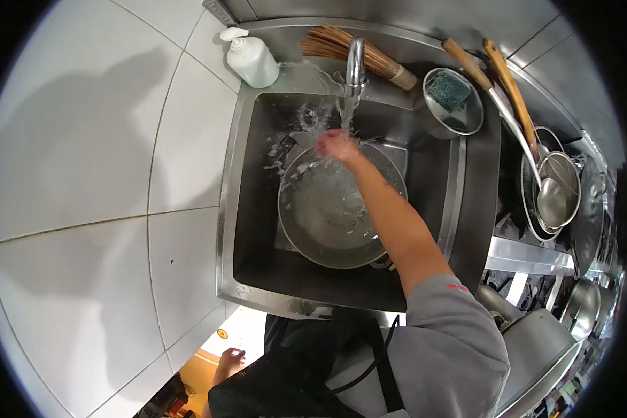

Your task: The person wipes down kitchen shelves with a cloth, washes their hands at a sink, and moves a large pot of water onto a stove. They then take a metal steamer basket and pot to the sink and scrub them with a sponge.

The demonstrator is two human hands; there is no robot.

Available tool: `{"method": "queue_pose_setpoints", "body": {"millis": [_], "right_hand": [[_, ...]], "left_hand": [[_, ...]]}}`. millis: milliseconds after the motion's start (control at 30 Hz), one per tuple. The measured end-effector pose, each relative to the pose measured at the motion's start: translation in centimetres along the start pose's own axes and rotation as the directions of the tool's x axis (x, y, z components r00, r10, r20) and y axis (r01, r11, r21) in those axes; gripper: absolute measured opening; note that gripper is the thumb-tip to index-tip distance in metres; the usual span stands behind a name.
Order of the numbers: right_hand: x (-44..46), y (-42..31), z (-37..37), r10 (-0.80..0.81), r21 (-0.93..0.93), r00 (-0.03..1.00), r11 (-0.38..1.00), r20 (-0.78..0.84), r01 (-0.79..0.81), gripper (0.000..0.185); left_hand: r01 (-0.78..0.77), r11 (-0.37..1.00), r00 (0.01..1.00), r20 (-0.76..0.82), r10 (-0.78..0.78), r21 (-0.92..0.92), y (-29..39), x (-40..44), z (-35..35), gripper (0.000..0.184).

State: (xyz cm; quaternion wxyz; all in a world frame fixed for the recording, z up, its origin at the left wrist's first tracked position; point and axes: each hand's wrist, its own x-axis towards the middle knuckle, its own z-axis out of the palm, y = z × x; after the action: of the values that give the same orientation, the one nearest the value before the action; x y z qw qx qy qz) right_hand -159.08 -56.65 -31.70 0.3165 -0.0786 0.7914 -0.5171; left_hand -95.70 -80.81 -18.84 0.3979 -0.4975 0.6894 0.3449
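Observation:
My right hand (337, 145) is under the running tap (355, 66), over the upper rim of a wide round metal pan (306, 247) in the sink. Splashing water and motion smear its fingers, so whether they grip anything is unclear. Cloudy water fills much of the pan. Water sprays up and to the left around the hand. Low beside my body, away from the sink, hangs my left hand (231, 361). Its fingers are loosely bent and slightly apart, with nothing visible in them.
Behind the steel sink (258, 298) stand a white pump bottle (252, 61), a bamboo brush (376, 59) and a metal container (439, 115) with a green scouring pad (448, 92). To the right, a ladle (552, 202) and strainer (561, 171) rest in a pot. White tiles (83, 139) border the left.

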Motion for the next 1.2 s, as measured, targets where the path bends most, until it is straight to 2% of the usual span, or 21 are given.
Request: {"method": "queue_pose_setpoints", "body": {"millis": [67,100,167,200,233,333,433,533,633,667,700,767,833,900,933,1000,1033,1100,1133,1167,1200], "right_hand": [[-1.6,1.3,0.7,0.126,0.581,0.975,0.786,0.181,-0.209,0.028],[-3.0,1.3,0.9,0.125,0.574,0.979,0.795,0.162,-0.197,0.028],[-4.2,1.0,1.3,0.256,0.791,0.941,0.517,0.224,-0.328,0.022],[-4.8,0.2,1.0,0.250,0.793,0.946,0.524,0.206,-0.311,0.022],[-5.4,-1.0,0.4,0.210,0.792,0.965,0.558,0.155,-0.249,0.018],[-6.8,-4.9,-2.5,0.127,0.752,0.990,0.648,0.052,-0.123,0.015],[-8.5,-9.8,-5.0,0.059,0.712,0.998,0.701,0.003,-0.043,0.015],[-10.2,-13.3,-5.7,0.032,0.784,0.996,0.619,-0.083,0.046,0.018],[-10.5,-14.6,-4.6,0.011,0.831,0.970,0.518,-0.243,0.203,0.019],[-10.7,-14.7,-3.7,0.012,0.650,0.923,0.713,-0.385,0.262,0.031],[-9.7,-14.2,-2.1,0.028,0.660,0.918,0.703,-0.396,0.263,0.031],[-7.1,-12.5,0.9,-0.283,-0.065,0.527,0.917,-0.801,0.393,0.048],[-11.2,-14.9,-2.2,-0.187,0.055,0.660,0.943,-0.727,0.328,0.060],[-11.3,-14.7,-5.1,0.001,0.567,0.931,0.793,-0.365,0.221,0.059],[-10.8,-14.5,-5.4,0.173,0.567,0.938,0.823,-0.300,0.030,0.059],[-10.4,-13.9,-3.7,0.182,0.654,0.924,0.751,-0.337,0.091,0.058],[-10.0,-13.7,-2.2,0.185,0.719,0.911,0.678,-0.368,0.152,0.056],[-8.2,-11.9,-1.2,0.101,0.587,0.812,0.743,-0.576,0.324,0.058],[-7.9,-11.4,-2.4,0.129,0.740,0.888,0.612,-0.441,0.279,0.049],[-7.8,-10.8,-2.8,0.128,0.864,0.947,0.460,-0.295,0.206,0.042],[-10.0,-12.5,-1.9,0.154,0.793,0.902,0.551,-0.403,0.260,0.041]], "left_hand": [[-0.026,0.991,0.982,0.184,0.050,-0.132,2.6,2.6,-1.4,0.032],[-0.073,0.950,0.933,0.317,0.173,-0.305,5.6,3.9,-2.7,0.034],[-0.326,0.901,0.801,0.424,0.423,-0.285,13.1,5.4,-4.7,0.037],[-0.281,0.946,0.766,0.557,0.321,-0.158,18.3,4.8,-6.3,0.038],[-0.463,0.816,0.697,0.426,0.577,-0.346,22.9,2.6,-5.9,0.035],[-0.731,0.680,0.509,0.628,0.588,-0.044,34.6,0.4,-7.5,0.028],[-0.748,0.499,0.327,0.411,0.851,-0.438,43.2,1.1,-5.8,0.040],[-0.357,0.608,0.476,0.422,0.772,-0.709,50.7,1.9,-2.6,0.059],[-0.202,0.567,0.449,0.439,0.778,-0.799,55.7,0.2,-0.7,0.064],[-0.205,0.584,0.445,0.456,0.770,-0.786,57.2,-0.3,-0.6,0.064],[-0.230,0.491,0.323,0.410,0.853,-0.841,58.6,-1.6,-1.1,0.048],[-0.237,0.408,0.198,0.367,0.909,-0.882,61.1,-0.8,-1.0,0.036],[0.027,0.475,0.281,0.462,0.841,-0.880,63.7,5.7,1.4,0.045],[-0.059,0.445,0.212,0.424,0.881,-0.894,66.3,12.9,4.7,0.058],[-0.179,0.367,0.297,0.306,0.904,-0.913,66.3,11.5,5.4,0.057],[-0.424,0.218,0.406,0.031,0.914,-0.879,66.0,7.3,5.8,0.054],[-0.106,0.591,0.404,0.509,0.760,-0.799,65.1,4.7,1.8,0.048],[-0.175,0.428,0.577,0.260,0.774,-0.887,64.6,4.4,2.7,0.049],[-0.168,0.435,0.583,0.267,0.768,-0.885,63.9,3.9,3.3,0.049],[-0.407,0.412,0.518,0.166,0.839,-0.815,63.2,3.4,4.1,0.049],[-0.617,0.355,0.428,0.078,0.900,-0.703,62.6,2.9,4.4,0.053]]}}
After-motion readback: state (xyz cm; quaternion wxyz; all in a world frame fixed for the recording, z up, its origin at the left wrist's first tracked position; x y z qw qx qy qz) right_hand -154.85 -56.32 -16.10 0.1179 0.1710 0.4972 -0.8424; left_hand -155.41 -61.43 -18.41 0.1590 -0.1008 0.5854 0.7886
